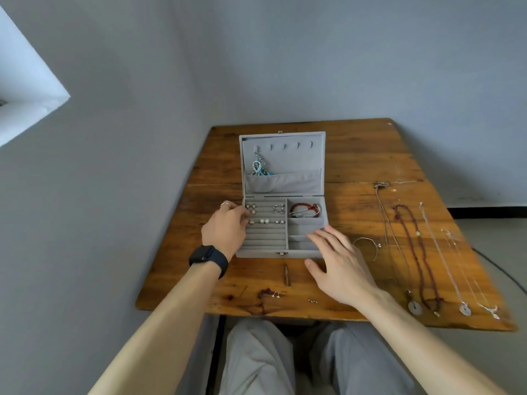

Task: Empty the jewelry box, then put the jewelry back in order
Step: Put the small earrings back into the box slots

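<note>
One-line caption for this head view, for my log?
Left hand at the open jewelry box, right hand spread over its corner; necklaces lie on the table.

— What sort of place is this?

— A plain room in a home, I'd say. A worn wooden tabletop sits pushed into a corner of bare grey walls.

— What else makes it look domestic?

— A grey velvet jewelry box stands open on it, with necklaces laid out beside it. There's a bright white recess at the left, perhaps a window, and a dark skirting strip above a pale floor.
</note>
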Motion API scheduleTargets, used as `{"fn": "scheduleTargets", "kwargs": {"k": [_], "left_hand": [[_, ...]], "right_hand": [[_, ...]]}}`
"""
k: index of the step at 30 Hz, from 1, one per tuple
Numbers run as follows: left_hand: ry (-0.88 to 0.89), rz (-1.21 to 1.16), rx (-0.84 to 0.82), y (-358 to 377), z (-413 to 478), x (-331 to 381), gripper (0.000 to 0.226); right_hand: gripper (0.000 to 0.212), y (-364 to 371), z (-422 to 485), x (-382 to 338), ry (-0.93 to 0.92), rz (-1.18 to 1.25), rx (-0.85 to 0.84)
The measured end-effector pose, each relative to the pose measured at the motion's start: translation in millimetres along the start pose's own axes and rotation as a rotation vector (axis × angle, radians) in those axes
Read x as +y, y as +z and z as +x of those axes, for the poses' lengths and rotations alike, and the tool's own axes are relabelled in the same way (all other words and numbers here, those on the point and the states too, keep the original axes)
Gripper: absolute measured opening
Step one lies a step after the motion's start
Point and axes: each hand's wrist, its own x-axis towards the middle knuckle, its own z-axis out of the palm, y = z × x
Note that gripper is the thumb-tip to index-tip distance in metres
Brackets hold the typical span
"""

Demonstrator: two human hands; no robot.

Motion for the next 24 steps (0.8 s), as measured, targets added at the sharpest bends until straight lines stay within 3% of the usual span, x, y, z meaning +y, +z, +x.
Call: {"fn": "scheduleTargets", "kwargs": {"k": [9,15,24], "left_hand": [[0.025,0.063,0.033,4,-6,6,0.025],[0.233,0.186,0.105,11,-20,3,0.036],[0.231,0.156,0.033,10,-24,3,0.039]], "right_hand": [[0.064,2,-7,3,0.002,-0.044,-0.07],[0.062,0,-7,3,-0.004,-0.074,-0.119],[0.061,-3,-7,1,-0.002,-0.042,-0.142]]}}
